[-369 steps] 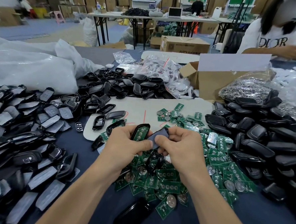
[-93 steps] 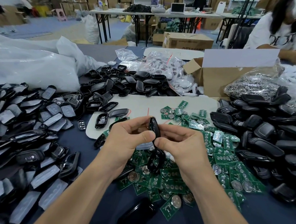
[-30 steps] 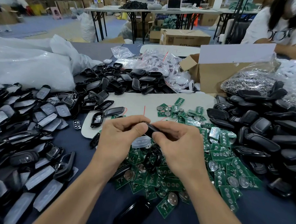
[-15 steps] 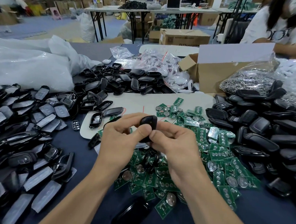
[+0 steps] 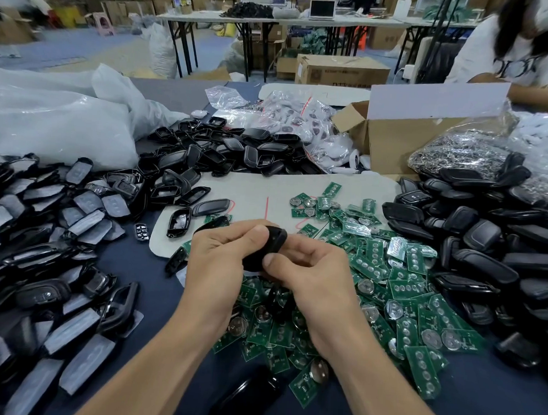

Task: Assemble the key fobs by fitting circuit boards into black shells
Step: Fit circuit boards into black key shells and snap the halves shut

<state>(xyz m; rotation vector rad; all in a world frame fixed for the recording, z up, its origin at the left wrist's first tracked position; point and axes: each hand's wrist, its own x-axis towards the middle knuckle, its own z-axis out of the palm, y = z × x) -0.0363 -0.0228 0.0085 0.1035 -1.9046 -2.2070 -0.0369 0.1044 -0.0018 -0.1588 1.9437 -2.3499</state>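
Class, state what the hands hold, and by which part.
One black key fob shell: left hand pinches its upper part, right hand its lower part.

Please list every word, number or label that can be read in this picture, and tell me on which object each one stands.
Nothing can be read with certainty.
Large dark letters on the white shirt: blurred, partly behind hair.
Print on the cardboard box: too blurred.
Markings on the circuit boards: too small.
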